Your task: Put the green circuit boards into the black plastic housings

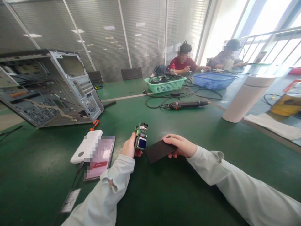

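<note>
My left hand (129,146) grips a small green circuit board (141,135) by its edge. Metal connectors show at the board's top, and a square dark-blue screen with a white frame sits at its lower end. In my right hand (180,145) is a flat, dark rectangular cover (160,149), pinched between thumb and fingers at its right end. The cover is tilted, its left end close to the fingers of my left hand. Whether the cover touches the board I cannot tell.
An open computer case (77,84) stands at left, near a white power bank (87,147) and a phone (102,160). Ahead lie a black electric screwdriver (188,104), a green basket (164,86) of cables and a blue basket (215,82). A pale tumbler (244,100) stands right. Two people sit beyond.
</note>
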`<state>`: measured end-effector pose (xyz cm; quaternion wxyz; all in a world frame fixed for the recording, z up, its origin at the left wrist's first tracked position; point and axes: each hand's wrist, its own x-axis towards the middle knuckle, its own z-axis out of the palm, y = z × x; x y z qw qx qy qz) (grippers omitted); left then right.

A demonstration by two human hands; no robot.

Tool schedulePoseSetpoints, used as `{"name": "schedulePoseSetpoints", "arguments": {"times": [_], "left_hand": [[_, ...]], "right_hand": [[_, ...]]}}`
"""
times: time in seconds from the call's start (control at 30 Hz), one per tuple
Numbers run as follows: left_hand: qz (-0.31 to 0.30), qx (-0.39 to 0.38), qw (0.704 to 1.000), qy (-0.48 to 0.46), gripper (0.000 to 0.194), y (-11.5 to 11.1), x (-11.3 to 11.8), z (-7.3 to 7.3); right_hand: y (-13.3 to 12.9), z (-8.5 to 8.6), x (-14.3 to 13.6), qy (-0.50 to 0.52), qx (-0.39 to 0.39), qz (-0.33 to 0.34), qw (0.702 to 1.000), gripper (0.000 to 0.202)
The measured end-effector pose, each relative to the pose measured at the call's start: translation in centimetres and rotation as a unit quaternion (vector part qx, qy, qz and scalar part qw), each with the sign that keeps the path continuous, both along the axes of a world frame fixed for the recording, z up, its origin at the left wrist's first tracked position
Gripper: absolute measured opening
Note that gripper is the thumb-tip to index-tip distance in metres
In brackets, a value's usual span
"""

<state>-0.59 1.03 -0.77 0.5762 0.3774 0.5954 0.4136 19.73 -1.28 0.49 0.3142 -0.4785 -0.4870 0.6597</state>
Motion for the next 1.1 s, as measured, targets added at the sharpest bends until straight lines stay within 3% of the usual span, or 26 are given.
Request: {"name": "schedulePoseSetpoints", "arguments": {"times": [0.07,0.17,0.33,0.47,0.67,0.8,0.93,1.0,1.1], "left_hand": [[0.027,-0.037,0.995,-0.089,0.049,0.3,-0.3,0.3],[0.078,-0.03,0.981,-0.176,0.05,0.3,-0.6,1.0],[0.119,-0.003,0.971,-0.208,0.047,-0.1,-0.6,1.4],[0.109,-0.006,0.975,-0.195,0.048,-0.1,-0.4,1.2],[0.115,-0.005,0.974,-0.195,0.047,-0.1,-0.3,1.2],[0.118,-0.002,0.973,-0.196,0.046,-0.2,-0.2,1.3],[0.122,0.0,0.973,-0.196,0.047,-0.2,-0.1,1.4],[0.12,0.001,0.974,-0.194,0.046,-0.3,-0.1,1.4],[0.118,0.002,0.973,-0.196,0.047,-0.3,-0.1,1.3]], "right_hand": [[0.1,0.4,0.0,0.052,-0.072,-0.02,0.996,0.019],[0.0,0.9,0.2,0.136,-0.167,-0.068,0.974,0.022],[-0.3,0.9,0.4,0.246,-0.263,-0.046,0.932,0.046],[-0.4,0.3,0.2,0.277,-0.297,0.022,0.914,0.065],[-0.2,-0.3,0.2,0.302,-0.29,0.045,0.907,0.065],[-0.4,0.2,0.0,0.289,-0.259,0.011,0.922,0.058],[-0.6,0.3,-0.2,0.245,-0.191,0.026,0.95,0.028],[-0.7,-0.2,-0.3,0.211,-0.115,0.03,0.97,0.04],[-0.8,-1.2,-0.5,0.119,0.087,0.006,0.989,0.056]]}}
